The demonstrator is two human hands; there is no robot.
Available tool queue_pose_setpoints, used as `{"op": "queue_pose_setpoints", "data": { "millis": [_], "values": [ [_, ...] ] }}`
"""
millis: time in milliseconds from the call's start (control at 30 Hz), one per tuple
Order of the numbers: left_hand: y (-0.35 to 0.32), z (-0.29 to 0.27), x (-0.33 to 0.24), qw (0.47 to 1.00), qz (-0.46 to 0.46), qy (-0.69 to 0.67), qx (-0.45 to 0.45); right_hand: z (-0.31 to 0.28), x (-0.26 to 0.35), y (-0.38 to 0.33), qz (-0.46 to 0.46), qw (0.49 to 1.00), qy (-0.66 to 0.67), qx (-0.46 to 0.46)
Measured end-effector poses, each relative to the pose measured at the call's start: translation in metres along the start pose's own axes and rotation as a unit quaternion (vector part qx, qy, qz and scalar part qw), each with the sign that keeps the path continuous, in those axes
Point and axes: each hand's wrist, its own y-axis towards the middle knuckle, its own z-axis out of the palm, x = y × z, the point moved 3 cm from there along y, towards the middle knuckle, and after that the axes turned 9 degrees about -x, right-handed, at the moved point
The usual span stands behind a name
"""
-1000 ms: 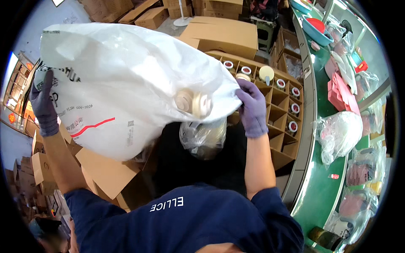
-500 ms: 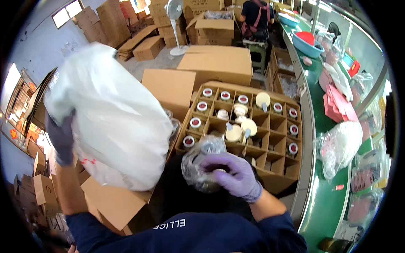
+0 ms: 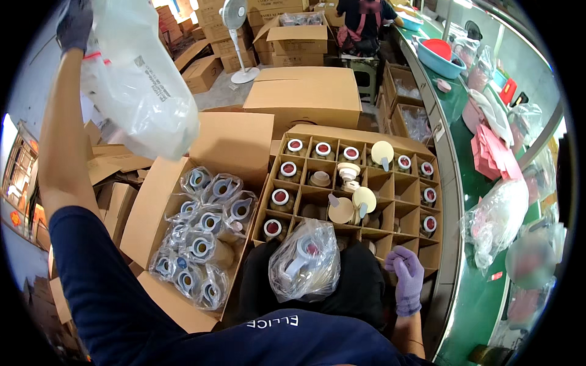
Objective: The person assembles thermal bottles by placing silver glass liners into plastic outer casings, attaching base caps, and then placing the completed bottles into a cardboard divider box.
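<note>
My left hand [image 3: 74, 25], in a dark glove, is raised at the upper left and closed on a large white plastic bag [image 3: 143, 79], which hangs down from it. My right hand [image 3: 406, 277], in a purple glove, is beside the near right corner of the divided carton [image 3: 384, 262]. Its fingers are curled in, and nothing shows in them. On my lap, between both hands, rests a jug [image 3: 305, 259] with a grey lid and handle, wrapped in clear plastic.
An open carton [image 3: 146, 216] at left holds several wrapped jugs [image 3: 201, 247]. White-capped jars [image 3: 281, 196] and cream lids [image 3: 340, 210] occupy the divided carton. A green conveyor [image 3: 448, 116] with pink pieces runs along the right. Beyond are a fan [image 3: 235, 15] and a seated person [image 3: 360, 27].
My left hand has lifted the white bag up and away, uncovering the carton of wrapped jugs. My right hand has left the wrapped jug on my lap and moved right.
</note>
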Motion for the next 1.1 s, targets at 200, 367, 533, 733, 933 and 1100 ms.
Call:
{"op": "queue_pose_setpoints", "data": {
  "millis": [200,367,533,733,933,1100],
  "values": [
    [-0.267,0.018,0.021,0.971,-0.047,0.047,0.228,0.0,-0.014,0.007,0.013,0.998,-0.031,0.044],
    [-0.52,-0.057,-0.02,0.49,-0.583,-0.188,0.621,0.004,-0.041,0.053,-0.057,0.981,-0.172,0.075],
    [-0.481,-0.242,-0.209,0.496,-0.383,-0.372,0.685,0.033,-0.037,0.178,-0.322,0.854,-0.405,-0.051],
    [-0.395,-0.449,-0.34,0.378,-0.45,-0.517,0.623,0.124,-0.042,0.355,-0.246,0.727,-0.609,-0.2],
    [-0.388,-0.507,-0.359,0.579,-0.389,-0.382,0.606,0.155,-0.06,0.37,-0.221,0.757,-0.595,-0.154],
    [-0.375,-0.497,-0.351,0.64,-0.28,-0.402,0.592,0.167,0.043,0.211,-0.247,0.93,-0.011,0.273]
  ]
}}
